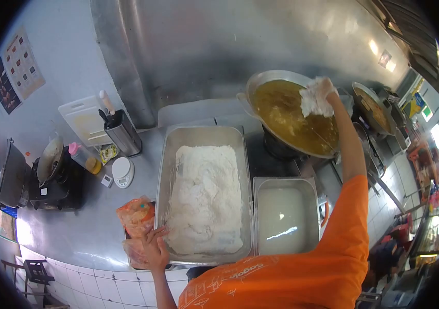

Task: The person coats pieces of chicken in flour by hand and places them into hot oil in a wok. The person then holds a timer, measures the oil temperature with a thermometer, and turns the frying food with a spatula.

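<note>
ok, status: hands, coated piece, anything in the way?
Right hand holding coated piece over oil wok. Left hand at flour tray's near-left corner. No obstruction visible above the oil.

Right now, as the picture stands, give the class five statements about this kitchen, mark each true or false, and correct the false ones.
1. The right hand holds a white-coated piece over the wok of yellow-brown liquid. True.
2. The left hand is dipped in white liquid. False: the left hand is at the near left corner of the powder tray.
3. The liquid tray stands to the right of the powder tray. True.
4. The knife block is right of the wok. False: the knife block is to its left, near the cutting board.
5. The round scale is left of the powder tray. True.
</note>
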A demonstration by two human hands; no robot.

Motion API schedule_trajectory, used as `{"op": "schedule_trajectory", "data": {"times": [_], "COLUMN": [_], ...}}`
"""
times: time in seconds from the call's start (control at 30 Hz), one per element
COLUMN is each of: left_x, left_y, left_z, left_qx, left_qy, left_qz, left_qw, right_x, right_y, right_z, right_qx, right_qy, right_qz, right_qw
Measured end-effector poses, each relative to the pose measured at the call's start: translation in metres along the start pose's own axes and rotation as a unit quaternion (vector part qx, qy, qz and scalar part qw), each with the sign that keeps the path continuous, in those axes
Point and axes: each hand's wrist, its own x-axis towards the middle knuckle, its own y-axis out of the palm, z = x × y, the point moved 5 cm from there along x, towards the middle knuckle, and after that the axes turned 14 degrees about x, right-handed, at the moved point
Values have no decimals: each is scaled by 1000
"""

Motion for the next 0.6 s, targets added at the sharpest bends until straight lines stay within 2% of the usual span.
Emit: {"op": "schedule_trajectory", "data": {"times": [0.03, 0.1, 0.17, 0.2, 0.27, 0.3, 0.33, 0.37, 0.4, 0.43, 0.5, 0.6], "left_x": [0, -1, 2, 3, 3, 3, 2, 1, 3, 3, 2, 0], "left_y": [1, 3, 3, 2, 2, 4, 4, 3, 2, 2, 2, 2], "left_z": [1, 1, -3, -4, -4, -3, 0, 1, -1, -2, 1, 4], "left_qx": [0, 22, 27, 30, 33, 35, 38, 42, 37, 31, 31, 25], "left_qy": [-3, -3, -12, -13, -19, -6, 4, -3, 3, 7, -2, -1], "left_qz": [-5, 3, 9, 14, 23, 20, 19, 26, 25, 25, 30, 21], "left_qw": [1000, 1000, 1000, 999, 999, 999, 999, 999, 999, 999, 999, 999], "right_x": [-6, -3, -5, -2, 2, 2, 1, 14, 19, 23, 16, -21], "right_y": [9, 39, 62, 64, 49, 30, 18, 11, 6, 1, -5, 34], "right_z": [-19, -92, -140, -141, -138, -81, -23, -31, -20, -10, 103, 266], "right_qx": [-4, 143, 285, 285, 102, -155, -399, -248, -112, 22, 109, 48], "right_qy": [-20, 81, 187, 190, 268, 205, 123, 26, -16, -73, -98, -165], "right_qz": [3, -39, -75, -70, -144, -68, 14, -59, -113, -156, -172, -112], "right_qw": [1000, 986, 937, 937, 947, 964, 909, 967, 987, 985, 974, 979]}}
